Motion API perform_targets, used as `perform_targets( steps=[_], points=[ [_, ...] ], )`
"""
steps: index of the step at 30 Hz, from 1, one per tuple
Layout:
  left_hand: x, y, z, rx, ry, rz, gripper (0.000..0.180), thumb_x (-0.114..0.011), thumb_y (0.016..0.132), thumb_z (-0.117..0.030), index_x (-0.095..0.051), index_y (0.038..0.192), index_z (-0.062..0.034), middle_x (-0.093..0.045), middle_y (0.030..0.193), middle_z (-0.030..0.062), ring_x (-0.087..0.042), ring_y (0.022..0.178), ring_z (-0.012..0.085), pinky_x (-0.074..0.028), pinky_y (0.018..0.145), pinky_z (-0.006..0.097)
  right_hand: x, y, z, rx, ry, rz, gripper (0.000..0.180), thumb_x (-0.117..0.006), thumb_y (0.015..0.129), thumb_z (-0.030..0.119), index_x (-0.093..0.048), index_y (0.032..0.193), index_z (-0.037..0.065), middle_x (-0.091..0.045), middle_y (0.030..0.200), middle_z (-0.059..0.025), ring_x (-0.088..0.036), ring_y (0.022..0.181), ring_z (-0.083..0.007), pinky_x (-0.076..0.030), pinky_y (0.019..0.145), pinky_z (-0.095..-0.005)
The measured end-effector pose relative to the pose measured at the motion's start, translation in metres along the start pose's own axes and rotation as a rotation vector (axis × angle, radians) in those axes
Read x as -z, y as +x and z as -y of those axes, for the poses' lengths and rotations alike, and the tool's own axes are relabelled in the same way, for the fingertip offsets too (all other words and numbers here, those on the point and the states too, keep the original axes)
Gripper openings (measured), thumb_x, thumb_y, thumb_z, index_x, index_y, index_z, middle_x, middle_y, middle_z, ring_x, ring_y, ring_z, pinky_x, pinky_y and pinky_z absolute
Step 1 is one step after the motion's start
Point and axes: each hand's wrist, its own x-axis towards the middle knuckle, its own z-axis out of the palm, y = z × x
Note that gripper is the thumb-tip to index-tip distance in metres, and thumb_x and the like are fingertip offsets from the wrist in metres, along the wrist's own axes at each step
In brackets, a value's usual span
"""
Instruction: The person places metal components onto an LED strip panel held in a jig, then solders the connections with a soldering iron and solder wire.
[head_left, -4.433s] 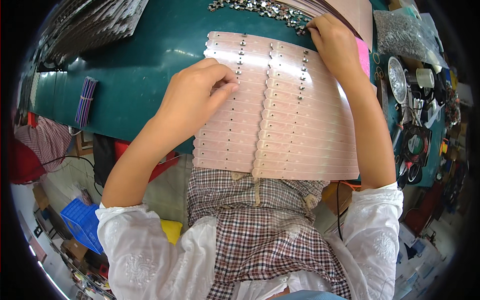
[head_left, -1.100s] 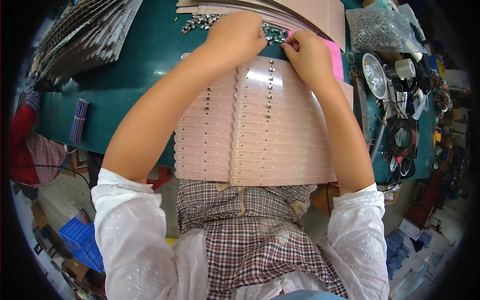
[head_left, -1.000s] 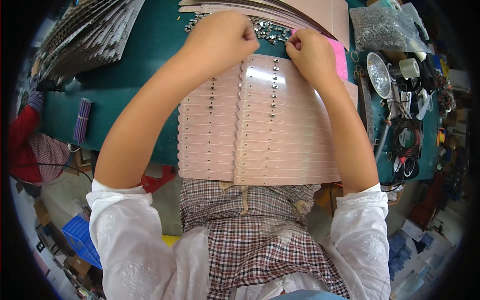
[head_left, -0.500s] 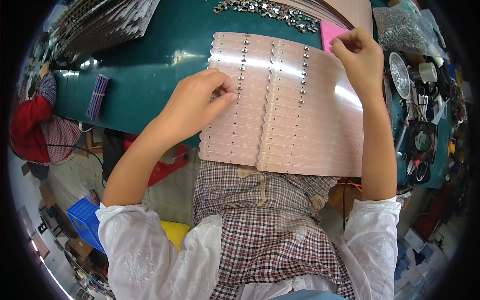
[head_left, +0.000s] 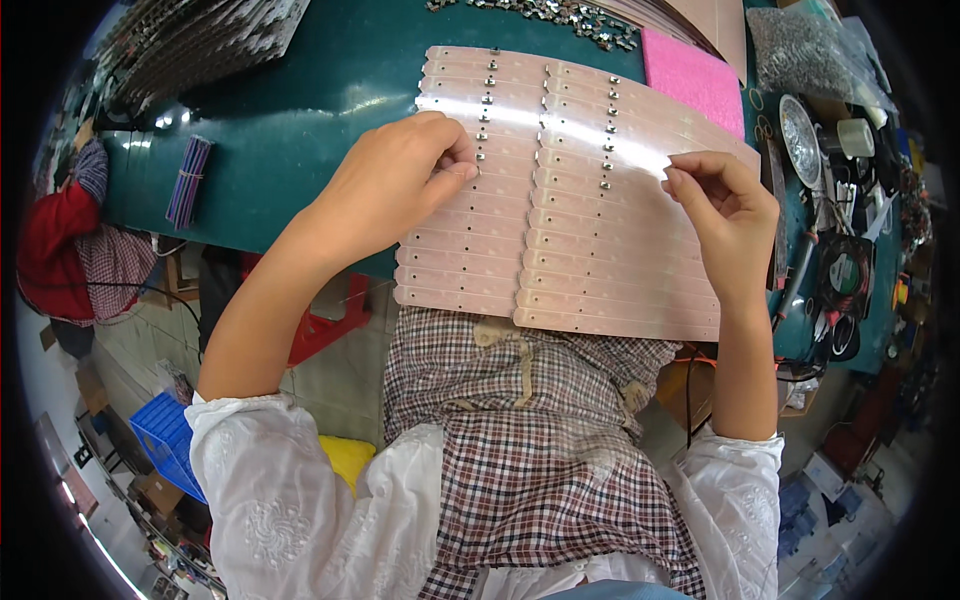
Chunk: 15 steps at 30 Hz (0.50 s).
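Note:
A wide pinkish panel (head_left: pixel 600 270), scored into long strips with scalloped ends, lies in front of me on the table's near side. Two columns of small metal clips (head_left: pixel 605 185) stand on its upper part, with bare dark holes below them. My left hand (head_left: pixel 400 185) is pinched over the left column, its fingertips just under the lowest clip there. What it holds, if anything, is hidden by the fingers. Over the panel's right part, my right hand (head_left: pixel 735 215) also pinches thumb against forefinger; anything between them is too small to name.
Loose metal clips (head_left: pixel 560 15) lie heaped at the far edge, near a pink foam sheet (head_left: pixel 695 80). A bag of small metal parts (head_left: pixel 810 55), a metal dish (head_left: pixel 798 140) and tools crowd the right. Bundled purple sticks (head_left: pixel 188 182) lie left; a person in red (head_left: pixel 60 235) sits beyond.
My right hand has come down from beside the pink foam to over the panel. My left hand stays by the left clip column. The whole view has shifted slightly.

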Motion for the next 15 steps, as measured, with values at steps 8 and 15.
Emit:
perform_targets(
  steps=[8,15],
  points=[
    [0.002,0.002,-0.001,-0.023,0.084,0.022,0.015,-0.067,0.088,-0.011,-0.063,0.095,0.0013,-0.065,0.089,0.0131,-0.065,0.080,0.0258,-0.051,0.073,0.035,-0.004,-0.016,-0.001,-0.047,-0.060,0.020,0.017,-0.073,0.085,0.001,-0.074,0.103,-0.002,-0.073,0.092,-0.0063,-0.068,0.081,-0.0120,-0.055,0.078,-0.0237],
    [0.001,0.002,-0.002,-0.099,0.128,-0.011,0.014,-0.070,0.086,-0.010,-0.064,0.092,0.0003,-0.066,0.090,0.0128,-0.066,0.079,0.0266,-0.052,0.071,0.035,-0.012,-0.021,-0.003,-0.061,0.006,0.071,0.015,-0.073,0.085,0.000,-0.074,0.100,-0.003,-0.071,0.088,-0.0068,-0.067,0.080,-0.0119,-0.054,0.075,-0.0241]
  ],
)
